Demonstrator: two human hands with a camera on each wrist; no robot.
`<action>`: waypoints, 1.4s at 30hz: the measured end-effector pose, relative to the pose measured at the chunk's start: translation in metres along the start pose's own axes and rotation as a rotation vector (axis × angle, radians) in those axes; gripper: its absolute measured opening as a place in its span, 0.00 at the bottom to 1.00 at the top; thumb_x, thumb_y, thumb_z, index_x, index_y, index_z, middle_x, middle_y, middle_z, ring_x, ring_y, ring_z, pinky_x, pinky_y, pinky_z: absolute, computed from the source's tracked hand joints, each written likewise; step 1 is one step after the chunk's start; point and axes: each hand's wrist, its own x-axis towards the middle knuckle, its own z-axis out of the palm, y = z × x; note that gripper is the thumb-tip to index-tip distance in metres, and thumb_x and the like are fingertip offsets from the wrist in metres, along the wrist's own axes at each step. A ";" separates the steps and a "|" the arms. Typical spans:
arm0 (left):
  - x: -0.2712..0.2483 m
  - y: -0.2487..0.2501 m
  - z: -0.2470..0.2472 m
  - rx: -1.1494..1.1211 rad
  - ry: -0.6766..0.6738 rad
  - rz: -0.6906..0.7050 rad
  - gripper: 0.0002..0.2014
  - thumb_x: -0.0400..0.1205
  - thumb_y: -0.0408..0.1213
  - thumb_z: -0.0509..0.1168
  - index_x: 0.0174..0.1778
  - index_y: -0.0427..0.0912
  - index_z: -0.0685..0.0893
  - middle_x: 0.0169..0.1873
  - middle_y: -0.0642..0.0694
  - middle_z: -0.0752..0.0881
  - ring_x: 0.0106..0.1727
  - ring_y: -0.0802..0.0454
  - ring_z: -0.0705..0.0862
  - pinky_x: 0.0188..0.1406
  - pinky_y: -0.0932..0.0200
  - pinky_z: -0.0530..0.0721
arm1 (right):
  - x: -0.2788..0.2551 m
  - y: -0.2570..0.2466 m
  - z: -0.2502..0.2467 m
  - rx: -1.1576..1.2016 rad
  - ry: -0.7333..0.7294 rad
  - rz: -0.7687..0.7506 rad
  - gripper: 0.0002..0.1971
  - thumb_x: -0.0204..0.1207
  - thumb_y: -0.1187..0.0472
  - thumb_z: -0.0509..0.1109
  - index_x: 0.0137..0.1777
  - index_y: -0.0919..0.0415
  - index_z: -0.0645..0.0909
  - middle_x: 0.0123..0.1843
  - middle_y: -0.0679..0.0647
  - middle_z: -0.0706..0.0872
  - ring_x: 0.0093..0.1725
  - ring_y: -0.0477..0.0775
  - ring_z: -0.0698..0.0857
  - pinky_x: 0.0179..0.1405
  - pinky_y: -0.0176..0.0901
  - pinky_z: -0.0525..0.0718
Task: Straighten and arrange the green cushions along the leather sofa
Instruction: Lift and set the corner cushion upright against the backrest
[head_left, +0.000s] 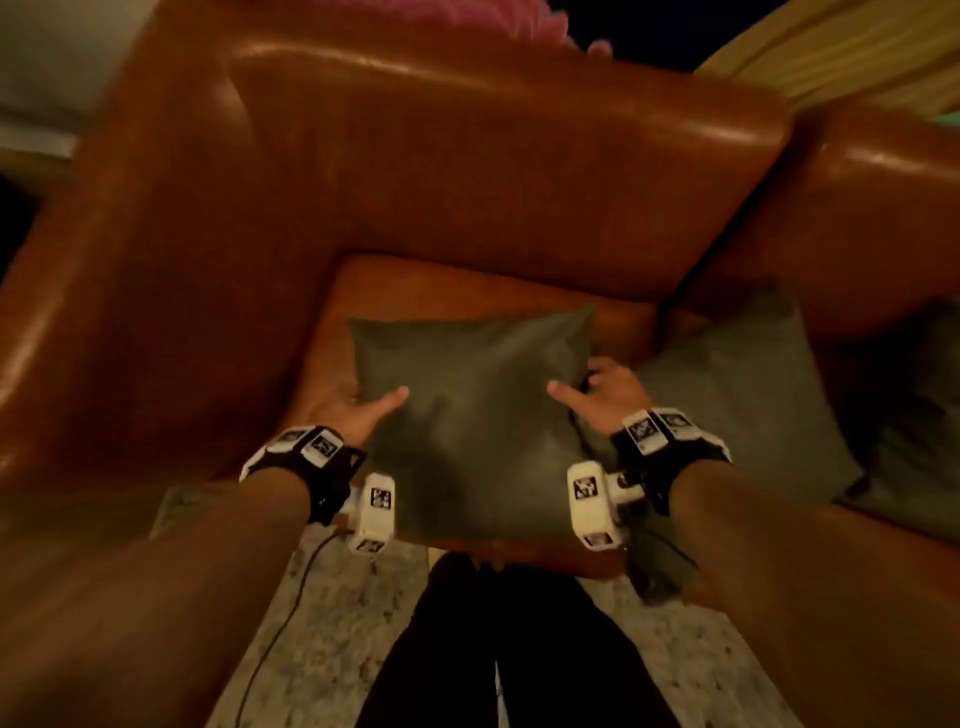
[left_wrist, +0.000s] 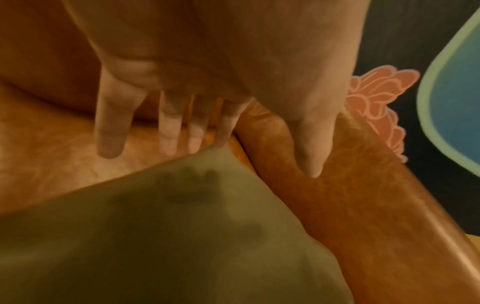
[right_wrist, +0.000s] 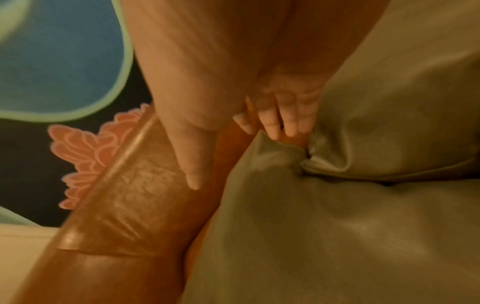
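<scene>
A brown leather sofa (head_left: 467, 171) is seen from above under dim, warm light, with a pale speckled floor (head_left: 332, 649) before it and a dark wall painted with a pink flower (left_wrist: 376, 107) behind. A green cushion (head_left: 472, 415) is laid flat on the seat by the sofa's left arm, its nearer edge at the seat's front edge. It is held by its two side edges: the left hand (head_left: 358, 410) with fingers spread wide and thumb on top, the right hand (head_left: 608, 395) with fingers curled at its edge. A second green cushion (head_left: 743, 395) is leaned just to its right, touching it.
</scene>
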 end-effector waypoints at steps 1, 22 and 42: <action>0.009 0.007 0.005 -0.049 -0.010 -0.015 0.28 0.70 0.64 0.75 0.63 0.55 0.84 0.52 0.50 0.84 0.51 0.45 0.82 0.58 0.51 0.78 | 0.017 -0.001 0.006 0.046 -0.019 0.012 0.43 0.70 0.39 0.81 0.82 0.58 0.72 0.77 0.55 0.84 0.77 0.60 0.82 0.79 0.51 0.78; 0.111 0.011 0.028 -0.187 -0.120 0.027 0.46 0.53 0.50 0.89 0.68 0.46 0.82 0.61 0.50 0.88 0.63 0.48 0.87 0.71 0.46 0.81 | 0.119 -0.005 0.041 -0.033 -0.161 0.157 0.74 0.53 0.33 0.87 0.92 0.50 0.43 0.90 0.55 0.66 0.86 0.65 0.69 0.87 0.62 0.66; 0.156 0.122 -0.014 -0.157 0.082 0.730 0.68 0.55 0.30 0.89 0.85 0.49 0.52 0.72 0.61 0.71 0.74 0.63 0.72 0.76 0.69 0.71 | 0.112 -0.045 -0.025 0.481 0.401 -0.287 0.63 0.61 0.63 0.90 0.90 0.58 0.50 0.75 0.37 0.65 0.73 0.33 0.65 0.63 0.06 0.62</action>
